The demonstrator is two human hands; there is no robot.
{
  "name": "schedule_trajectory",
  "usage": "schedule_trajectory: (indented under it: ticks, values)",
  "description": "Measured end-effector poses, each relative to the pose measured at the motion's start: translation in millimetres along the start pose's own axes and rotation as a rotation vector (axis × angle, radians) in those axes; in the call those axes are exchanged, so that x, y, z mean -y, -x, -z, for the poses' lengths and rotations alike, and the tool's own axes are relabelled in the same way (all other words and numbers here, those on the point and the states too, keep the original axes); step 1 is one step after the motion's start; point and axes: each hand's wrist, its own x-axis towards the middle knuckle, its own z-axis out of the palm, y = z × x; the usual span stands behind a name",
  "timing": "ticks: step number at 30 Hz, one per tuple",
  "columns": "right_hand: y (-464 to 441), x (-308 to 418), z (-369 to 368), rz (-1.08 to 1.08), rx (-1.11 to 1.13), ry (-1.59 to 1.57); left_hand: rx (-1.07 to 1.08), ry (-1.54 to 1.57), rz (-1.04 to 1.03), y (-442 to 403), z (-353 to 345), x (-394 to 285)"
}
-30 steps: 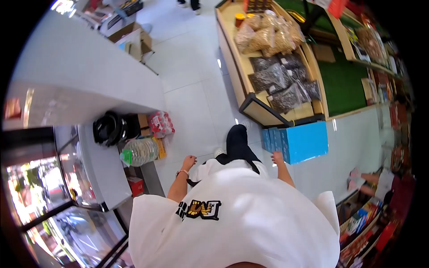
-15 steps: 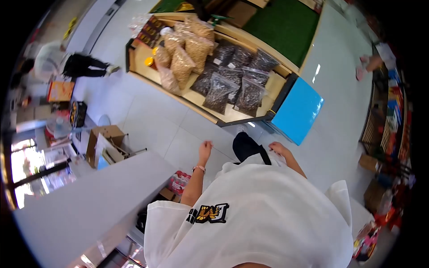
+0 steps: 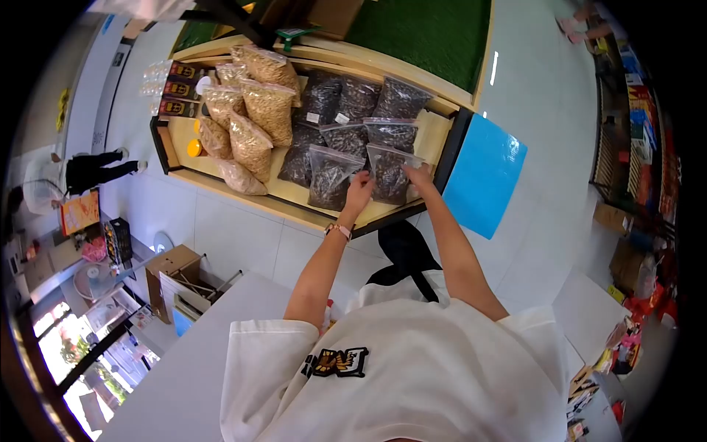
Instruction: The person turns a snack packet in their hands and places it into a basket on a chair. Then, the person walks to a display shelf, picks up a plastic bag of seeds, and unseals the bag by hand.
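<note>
Both arms reach over a wooden display bin (image 3: 283,211). My left hand (image 3: 360,191) is at the edge of a clear bag of dark goods (image 3: 329,179); what its curled fingers hold is too small to make out. My right hand (image 3: 419,177) touches the upper right side of another dark-filled zip bag (image 3: 388,177), fingers partly hidden. More dark-filled bags (image 3: 359,97) lie behind these. Bags of light brown goods (image 3: 267,110) are piled on the left of the bin.
A blue box (image 3: 484,177) stands at the bin's right end. Green turf (image 3: 420,40) lies behind the bin. A cardboard box (image 3: 173,276) is at lower left, near a white counter (image 3: 221,353). Another person (image 3: 96,173) is at far left, and shelves (image 3: 626,140) line the right.
The view has come closer to the bin. Both hands have moved from beside my body, over the floor, forward to the dark-filled bags.
</note>
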Motion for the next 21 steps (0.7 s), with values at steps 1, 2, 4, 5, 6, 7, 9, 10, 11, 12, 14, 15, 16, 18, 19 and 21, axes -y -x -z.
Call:
schedule_trajectory:
  ticks: [1,2,4,5,6,7,9,10,11,12,14,15,16,18,19,21]
  values:
    - [-7.1,-1.6,-6.0,-0.019,0.053,-0.072,0.013,-0.007,0.01,-5.2,-6.1,-3.5]
    - [-10.8,-7.6,-11.7,-0.037,0.107,-0.148,-0.009,0.097,0.05,-8.9,-12.1,-7.0]
    - [-13.2,-19.7,-7.8,0.086,0.132,-0.015,-0.028,0.188,0.087,-11.9,-11.7,-11.3]
    - [-14.2,-20.3,-4.5,0.224,0.152,0.13,0.141,0.174,0.067,-13.7,-9.1,-13.7]
    - [-7.8,-25.5,-5.0,0.224,0.151,0.125,0.308,0.162,0.049,-10.6,-6.3,-15.0]
    - [16.4,-24.1,0.0,0.341,0.074,0.054,0.308,0.161,0.046,-5.2,-3.1,-14.2]
    - [49.4,-32.9,-2.4,0.54,-0.096,-0.082,0.297,-0.027,0.093,7.1,4.8,-18.1]
    - [65.1,-37.5,-3.0,0.565,-0.172,-0.062,0.331,0.018,0.06,11.7,11.0,-6.4]
    - [72.4,-44.8,-6.0,0.544,-0.179,0.015,0.365,0.063,0.023,16.3,17.9,6.8]
    - [90.9,-38.9,2.3,0.593,-0.159,0.081,0.341,-0.016,0.044,24.2,23.4,6.2]
    - [119.0,-31.6,7.0,0.769,-0.186,-0.022,0.313,-0.099,0.046,43.8,33.1,10.2]
    - [133.4,-28.8,9.4,0.859,-0.191,-0.036,0.278,-0.052,-0.015,53.6,36.2,14.3]
    - [146.9,-28.7,10.3,0.896,-0.197,-0.013,0.247,-0.004,-0.074,66.8,39.8,19.7]
    - [181.2,-31.2,19.7,0.937,-0.203,0.033,0.273,0.018,-0.058,92.7,46.9,21.5]
    - [196.6,-28.0,28.6,0.974,-0.226,0.053,0.314,0.238,-0.06,111.9,49.2,15.1]
    - [221.7,-26.9,39.0,1.243,-0.383,-0.204,0.221,0.46,-0.035,137.8,41.5,13.3]
